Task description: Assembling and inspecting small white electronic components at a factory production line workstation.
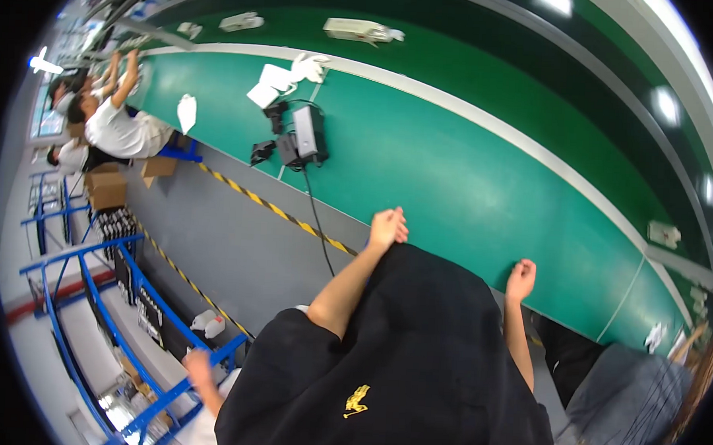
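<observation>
L grip (390, 226) is at the near edge of the green tabletop (461, 195), fingers curled in; R grip (521, 279) is at the same edge further R, fingers also folded. Can't tell if either's fully closed or has anything inside. Wearer's black shirt (415, 344) fills the gap btwn & below the two.

Nearest gear is the grey-and-black box (307, 131), on the tabletop ahead & L of L grip, well apart from it. A cord (313, 209) drops from it over the edge, passing just L of L grip. Black bits (262, 152) crowd the box's L side. Beyond them, further from L grip, sit white packs (277, 77) & a white bundle (309, 66); a white piece (187, 113) lies well L. Past both grips a pale rail (426, 89) divides the tabletop from a dk green strip (490, 77) w/ white units (353, 30) on it.

Behind & L of L grip: blue rack (151, 281), jug (209, 322), cartons (107, 188), plus another person's hand (199, 367). R of R grip: grey trousers (631, 393) of someone close by.

Count: 1 box, 1 cord, at least 4 white units, 2 striped tapes (254, 200) on the floor, approx 3 people (130, 129) far L.

Box's long axis runs roughly away from the wearer, more across the tabletop than along it, cord end toward the wearer.
</observation>
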Tool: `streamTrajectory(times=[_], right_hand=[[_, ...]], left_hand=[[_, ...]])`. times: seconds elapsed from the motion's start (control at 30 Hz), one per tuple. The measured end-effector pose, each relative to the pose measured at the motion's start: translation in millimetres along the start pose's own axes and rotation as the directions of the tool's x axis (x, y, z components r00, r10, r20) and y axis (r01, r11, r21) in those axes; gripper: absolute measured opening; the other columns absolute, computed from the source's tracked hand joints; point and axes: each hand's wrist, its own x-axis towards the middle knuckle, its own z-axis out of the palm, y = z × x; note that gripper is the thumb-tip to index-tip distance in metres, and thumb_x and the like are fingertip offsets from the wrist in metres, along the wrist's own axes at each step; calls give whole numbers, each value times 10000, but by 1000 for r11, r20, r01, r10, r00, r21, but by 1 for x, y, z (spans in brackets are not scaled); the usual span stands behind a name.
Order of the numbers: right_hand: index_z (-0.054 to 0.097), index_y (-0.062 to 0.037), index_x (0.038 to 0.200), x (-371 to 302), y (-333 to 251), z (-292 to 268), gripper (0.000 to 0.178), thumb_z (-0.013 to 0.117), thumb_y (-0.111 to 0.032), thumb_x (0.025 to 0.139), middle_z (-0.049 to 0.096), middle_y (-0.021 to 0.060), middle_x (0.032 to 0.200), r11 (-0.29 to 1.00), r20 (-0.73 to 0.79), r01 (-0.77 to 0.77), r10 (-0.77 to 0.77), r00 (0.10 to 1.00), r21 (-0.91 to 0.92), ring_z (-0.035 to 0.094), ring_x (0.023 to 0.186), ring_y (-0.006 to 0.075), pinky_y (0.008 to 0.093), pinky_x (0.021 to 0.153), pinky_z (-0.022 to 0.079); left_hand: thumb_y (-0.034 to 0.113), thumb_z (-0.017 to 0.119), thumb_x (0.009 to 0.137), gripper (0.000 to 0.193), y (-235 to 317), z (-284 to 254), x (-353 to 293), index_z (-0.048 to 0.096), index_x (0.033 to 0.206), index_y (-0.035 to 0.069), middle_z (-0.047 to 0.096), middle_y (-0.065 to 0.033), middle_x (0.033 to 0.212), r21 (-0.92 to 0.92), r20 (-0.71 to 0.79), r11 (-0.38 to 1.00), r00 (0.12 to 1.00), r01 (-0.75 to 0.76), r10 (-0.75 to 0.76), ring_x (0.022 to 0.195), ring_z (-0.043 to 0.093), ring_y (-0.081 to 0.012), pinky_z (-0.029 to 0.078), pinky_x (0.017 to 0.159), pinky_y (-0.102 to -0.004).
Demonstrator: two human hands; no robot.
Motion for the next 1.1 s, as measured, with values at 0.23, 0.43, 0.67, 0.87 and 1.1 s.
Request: streamTrajectory(times=[0.23, 0.43, 0.67, 0.87, 1.1], right_hand=[[582, -99, 915, -7, -21, -8, 135, 542, -180, 815, 601, 41, 684, 989, 38, 1, 4, 999, -150, 560, 598, 162, 326, 599, 448], [576, -83, 905, 10, -14, -13, 123, 533, -163, 823, 588, 45, 635, 997, 119, 52, -46, 992, -53, 542, 537, 151, 329, 562, 439], [526, -44, 972, 41, 9, -21, 121, 482, -125, 894, 545, 53, 592, 966, 345, -52, -40, 938, 254, 483, 416, 115, 245, 389, 382], [490, -61, 1020, 53, -2, -26, 136, 475, -165, 933, 541, 60, 587, 924, 487, -273, 115, 866, 267, 457, 365, 112, 231, 315, 354], [479, -50, 1030, 37, 14, -3, 147, 464, -168, 944, 556, 79, 670, 839, 272, -316, 210, 939, 444, 439, 409, 93, 208, 335, 348]], left_hand=[[315, 476, 932, 368, -19, 8, -6, 583, 797, -10, 640, -107, 657, 186, 7, 980, 998, -68, 68, 492, 601, -156, 463, 447, -272], [301, 481, 893, 324, -7, 25, -6, 621, 819, 19, 669, -96, 717, 467, -14, 884, 999, -27, 38, 561, 629, -162, 505, 566, -311], [237, 500, 870, 244, -37, 80, -16, 644, 884, 41, 678, -73, 755, 702, 42, 677, 962, -221, 270, 674, 655, -155, 512, 633, -309], [278, 527, 832, 273, -26, 86, -11, 647, 944, 60, 681, -109, 809, 688, 373, 673, 928, -272, -6, 702, 669, -205, 534, 684, -347], [228, 481, 868, 262, -11, 79, 40, 618, 987, 39, 682, -109, 824, 531, 524, 844, 811, -72, -261, 640, 665, -196, 532, 535, -333]])
